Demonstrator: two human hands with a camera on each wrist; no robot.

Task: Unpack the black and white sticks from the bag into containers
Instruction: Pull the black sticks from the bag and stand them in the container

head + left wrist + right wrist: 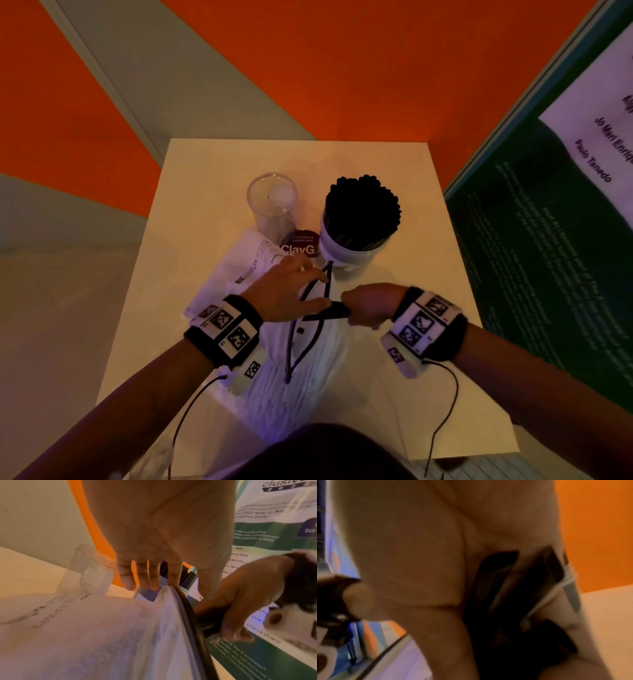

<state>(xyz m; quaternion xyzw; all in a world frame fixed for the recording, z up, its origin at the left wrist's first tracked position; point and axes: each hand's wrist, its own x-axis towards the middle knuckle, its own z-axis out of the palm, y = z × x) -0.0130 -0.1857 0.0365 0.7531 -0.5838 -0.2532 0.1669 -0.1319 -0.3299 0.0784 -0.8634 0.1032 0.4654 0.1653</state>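
Note:
A white plastic bag (308,370) with a black zip rim lies on the table, its mouth pulled open. My left hand (313,287) pinches the rim between thumb and fingers; in the left wrist view its fingers (173,577) reach down onto the bag (85,635). My right hand (356,308) grips a bundle of black sticks (334,311) at the bag's mouth, also seen as the sticks (205,622) and sticks (505,601). Behind stand a white container (342,251) packed with black sticks (363,209) and a clear container (272,202). No white sticks show.
The small cream table (428,240) ends just past the containers. A green and white poster board (548,222) stands close on the right. A dark round label (298,245) lies between the containers. Orange and grey floor surrounds the table.

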